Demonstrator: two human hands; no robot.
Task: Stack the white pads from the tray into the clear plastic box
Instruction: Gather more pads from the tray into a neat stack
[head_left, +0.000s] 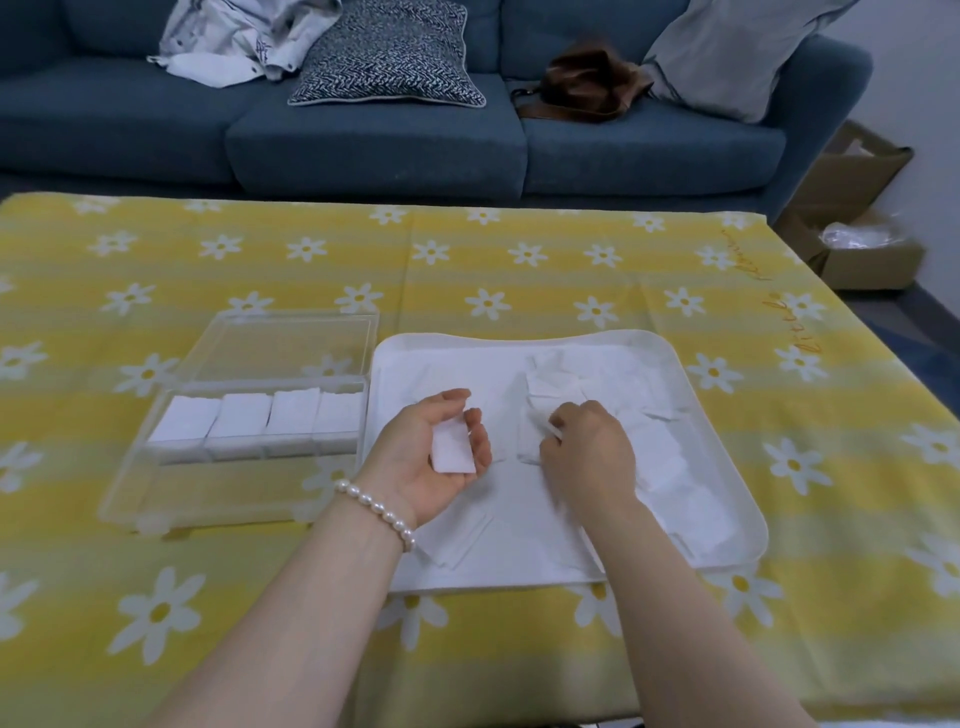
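A white tray (727, 540) lies on the table, strewn with several loose white pads (654, 452). My left hand (441, 457), palm up over the tray's left part, holds a small stack of white pads (453, 451) in its curled fingers. My right hand (589, 452), palm down over the tray's middle, pinches the edge of a loose pad (527, 434). Left of the tray stands the clear plastic box (156, 493) with its lid open at the back. Inside it, several stacks of pads (254, 423) stand side by side in a row.
A yellow tablecloth with white daisies (519, 260) covers the table. Behind it a blue sofa (363, 140) carries a patterned cushion, clothes and a brown bag (582, 83). Cardboard boxes (862, 244) sit on the floor at the right.
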